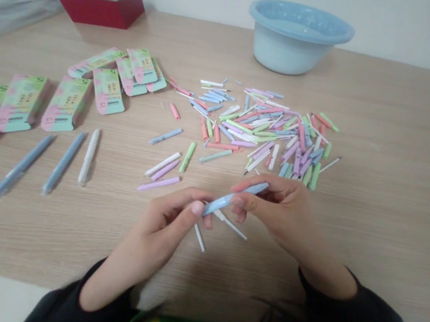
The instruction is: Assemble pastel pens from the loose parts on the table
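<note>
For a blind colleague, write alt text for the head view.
A person's left hand and right hand hold a light-blue tube above a wooden table. Beyond lie scattered pastel tubes; printed cartons sit left, a blue basin behind.

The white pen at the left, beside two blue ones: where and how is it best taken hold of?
Probably at mid-barrel: pinch the white pen across its long sides, coming from above with the left hand, the nearer one, once it is free of the light-blue pen. The white pen is slim and lies flat, pointing away from the person, with table on both sides.
</note>
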Demonstrator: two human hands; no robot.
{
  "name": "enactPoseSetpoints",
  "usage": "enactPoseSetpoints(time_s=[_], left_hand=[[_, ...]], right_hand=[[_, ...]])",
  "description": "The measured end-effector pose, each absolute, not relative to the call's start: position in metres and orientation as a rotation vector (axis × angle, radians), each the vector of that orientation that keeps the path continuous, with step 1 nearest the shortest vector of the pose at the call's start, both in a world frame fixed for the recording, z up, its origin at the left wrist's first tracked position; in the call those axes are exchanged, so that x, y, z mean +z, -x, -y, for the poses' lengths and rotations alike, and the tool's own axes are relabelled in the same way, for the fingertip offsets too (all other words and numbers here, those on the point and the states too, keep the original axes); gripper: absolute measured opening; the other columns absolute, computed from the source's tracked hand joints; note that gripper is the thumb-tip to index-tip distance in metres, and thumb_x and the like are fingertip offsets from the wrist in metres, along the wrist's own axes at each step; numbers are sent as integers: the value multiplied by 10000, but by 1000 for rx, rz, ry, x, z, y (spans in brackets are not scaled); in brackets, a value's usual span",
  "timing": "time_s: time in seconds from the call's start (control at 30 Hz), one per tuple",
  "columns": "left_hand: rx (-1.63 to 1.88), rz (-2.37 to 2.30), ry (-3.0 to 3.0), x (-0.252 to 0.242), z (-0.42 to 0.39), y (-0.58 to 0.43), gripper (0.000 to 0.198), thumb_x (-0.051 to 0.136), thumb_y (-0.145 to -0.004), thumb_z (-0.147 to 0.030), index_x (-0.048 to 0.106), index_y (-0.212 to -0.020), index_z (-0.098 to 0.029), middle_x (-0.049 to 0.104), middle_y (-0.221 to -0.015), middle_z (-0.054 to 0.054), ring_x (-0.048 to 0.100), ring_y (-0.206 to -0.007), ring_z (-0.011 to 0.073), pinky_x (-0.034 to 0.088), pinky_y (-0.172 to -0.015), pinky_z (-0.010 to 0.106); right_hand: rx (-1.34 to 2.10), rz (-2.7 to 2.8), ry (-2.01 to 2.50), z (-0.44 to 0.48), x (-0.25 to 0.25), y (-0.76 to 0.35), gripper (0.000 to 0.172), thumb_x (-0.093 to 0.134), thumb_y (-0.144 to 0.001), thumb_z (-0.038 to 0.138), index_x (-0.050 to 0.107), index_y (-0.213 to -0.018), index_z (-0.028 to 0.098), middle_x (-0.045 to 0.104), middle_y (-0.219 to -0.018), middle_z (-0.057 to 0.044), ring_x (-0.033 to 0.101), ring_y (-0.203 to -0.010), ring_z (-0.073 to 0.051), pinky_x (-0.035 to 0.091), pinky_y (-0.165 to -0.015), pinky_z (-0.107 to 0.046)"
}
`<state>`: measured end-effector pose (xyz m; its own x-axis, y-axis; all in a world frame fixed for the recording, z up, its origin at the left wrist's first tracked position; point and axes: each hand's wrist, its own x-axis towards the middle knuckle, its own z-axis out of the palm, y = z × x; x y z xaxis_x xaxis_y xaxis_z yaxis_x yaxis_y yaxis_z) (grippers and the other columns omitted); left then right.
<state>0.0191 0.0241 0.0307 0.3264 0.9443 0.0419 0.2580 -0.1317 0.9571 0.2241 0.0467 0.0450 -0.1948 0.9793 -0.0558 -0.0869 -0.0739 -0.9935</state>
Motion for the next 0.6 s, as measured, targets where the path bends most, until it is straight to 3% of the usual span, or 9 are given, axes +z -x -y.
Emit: enactPoseSetpoints(time_s=[0.07, 0.2, 0.33, 0.43, 0.5, 0.6], left_hand=[[894, -1133, -1587, 31, -24, -20, 311, 513, -1017, -261, 718, -787, -217, 721, -785, 8, 664, -778, 165, 530, -750, 282], [960, -1194, -1491, 29, -22, -20, 31, 709, -892, -225, 740, -899, -225, 709, -807, -7, 636, -752, 160, 499, -682, 258], [912, -1206, -1417, 27, -20, -19, 195, 615, -973, -352, 738, -989, -200, 681, -814, 5, 546, -668, 144, 439, -621, 261], [818, -1207, -1475, 27, -20, -18, 364, 510, -1034, -362, 711, -791, -180, 602, -692, -10, 508, -664, 145, 418, -657, 268], [741, -1143, -1522, 28, -21, -17, 352, 533, -1026, -326, 695, -750, -179, 617, -712, -7, 542, -720, 158, 427, -704, 271], [709, -1017, -1515, 29, -23, -16, 228, 579, -1004, -281, 763, -904, -193, 710, -872, 8, 611, -849, 183, 456, -801, 282]], right_hand=[[1458, 1235, 1089, -46, 42, -225, 188, 928, -661, 317, 779, -719, 218, 707, -549, 34, 650, -482, -124, 538, -483, -242], [1440, 1223, 1091, -44, 39, -224, 160, 900, -698, 317, 788, -755, 219, 712, -558, 29, 656, -496, -126, 532, -488, -240], [1430, 1252, 1067, -43, 36, -222, 147, 896, -705, 294, 790, -757, 208, 704, -551, 29, 648, -494, -117, 522, -484, -226], [1483, 1233, 1039, -44, 32, -222, 160, 914, -680, 255, 787, -759, 197, 705, -562, 31, 643, -492, -105, 517, -477, -208], [1519, 1227, 1027, -45, 31, -222, 163, 916, -676, 239, 786, -762, 192, 708, -573, 32, 640, -490, -101, 514, -476, -202], [1557, 1227, 1018, -46, 29, -221, 152, 913, -676, 230, 783, -747, 196, 702, -563, 35, 631, -481, -101, 506, -471, -206]])
